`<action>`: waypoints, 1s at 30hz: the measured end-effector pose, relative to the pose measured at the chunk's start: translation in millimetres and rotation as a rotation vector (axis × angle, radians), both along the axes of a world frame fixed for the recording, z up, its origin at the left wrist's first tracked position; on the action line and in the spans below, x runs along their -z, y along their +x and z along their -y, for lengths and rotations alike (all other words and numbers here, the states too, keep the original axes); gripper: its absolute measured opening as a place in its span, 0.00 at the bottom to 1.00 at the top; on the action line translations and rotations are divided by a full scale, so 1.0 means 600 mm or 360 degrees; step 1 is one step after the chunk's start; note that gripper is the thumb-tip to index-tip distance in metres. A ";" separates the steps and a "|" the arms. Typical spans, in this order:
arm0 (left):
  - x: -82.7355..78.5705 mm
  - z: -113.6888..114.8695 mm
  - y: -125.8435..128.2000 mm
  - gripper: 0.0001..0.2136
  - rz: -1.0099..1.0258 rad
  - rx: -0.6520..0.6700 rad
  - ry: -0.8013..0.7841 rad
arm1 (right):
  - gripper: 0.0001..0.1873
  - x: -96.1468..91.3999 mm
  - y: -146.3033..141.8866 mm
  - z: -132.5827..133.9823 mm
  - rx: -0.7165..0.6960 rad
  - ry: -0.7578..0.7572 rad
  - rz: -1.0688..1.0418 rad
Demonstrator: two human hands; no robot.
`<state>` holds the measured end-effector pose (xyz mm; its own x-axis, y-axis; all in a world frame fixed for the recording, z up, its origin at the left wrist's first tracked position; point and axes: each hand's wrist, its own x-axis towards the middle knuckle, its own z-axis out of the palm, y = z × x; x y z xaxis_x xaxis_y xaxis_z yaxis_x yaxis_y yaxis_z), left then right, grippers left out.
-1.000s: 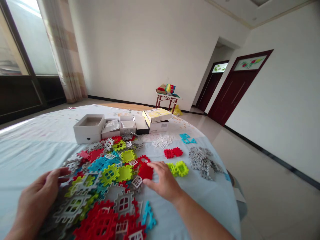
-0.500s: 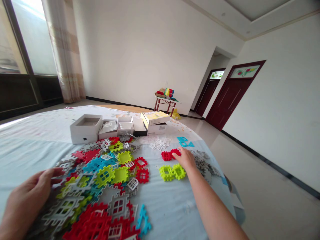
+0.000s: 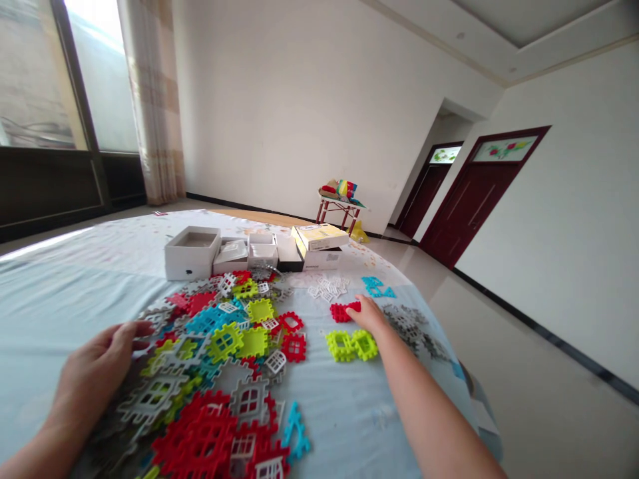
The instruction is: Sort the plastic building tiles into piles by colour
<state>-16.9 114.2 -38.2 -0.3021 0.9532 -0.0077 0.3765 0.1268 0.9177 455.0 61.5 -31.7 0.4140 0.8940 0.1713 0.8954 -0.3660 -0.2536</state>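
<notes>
My right hand [image 3: 368,313] reaches far out over the table. Its fingers are closed on a red toothed tile that lies with a small group of red tiles [image 3: 341,312]. Just in front of that hand lie two lime-green tiles [image 3: 352,346]. My left hand [image 3: 97,369] rests flat with fingers stretched out on the left edge of a big mixed pile of red, grey, blue and lime tiles [image 3: 224,346]. It holds nothing.
Sorted groups lie near the right hand: grey tiles [image 3: 409,326], small white window pieces [image 3: 327,287] and blue pieces [image 3: 377,287]. Open white boxes [image 3: 192,253] and a yellow box [image 3: 319,236] stand behind the pile on the pale blue tablecloth [image 3: 60,293]. The table edge drops off at the right.
My right hand took a red tile from the mixed pile and carried it right and away to the red group, where it now stays. The left hand has barely shifted.
</notes>
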 end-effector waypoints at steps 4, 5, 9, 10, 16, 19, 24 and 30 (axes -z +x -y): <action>-0.002 0.002 0.000 0.18 -0.0002 0.0015 0.0030 | 0.23 0.003 0.005 -0.012 0.0035 -0.0091 -0.0008; -0.001 0.001 0.000 0.17 -0.0010 0.0016 0.0036 | 0.22 0.003 0.006 -0.012 0.0049 -0.0110 -0.0005; 0.002 -0.001 0.000 0.18 0.0031 0.0030 0.0053 | 0.23 0.001 0.007 -0.010 0.0098 -0.0159 0.0012; 0.002 -0.001 -0.001 0.18 0.0047 0.0034 0.0060 | 0.24 0.000 0.006 -0.009 0.0105 -0.0162 0.0017; 0.009 -0.007 -0.005 0.17 0.0082 0.0039 0.0093 | 0.27 -0.024 -0.013 -0.007 0.0135 -0.0074 0.0080; 0.010 -0.007 -0.004 0.17 0.0074 0.0045 0.0096 | 0.25 -0.049 -0.051 0.002 0.0075 0.0075 0.0130; 0.008 -0.004 -0.003 0.17 0.0086 0.0044 0.0089 | 0.22 -0.075 -0.161 0.045 -0.0840 0.0175 -0.0162; 0.014 -0.006 -0.006 0.18 0.0110 0.0061 0.0127 | 0.29 -0.054 -0.236 0.070 -0.0999 -0.0079 -0.0115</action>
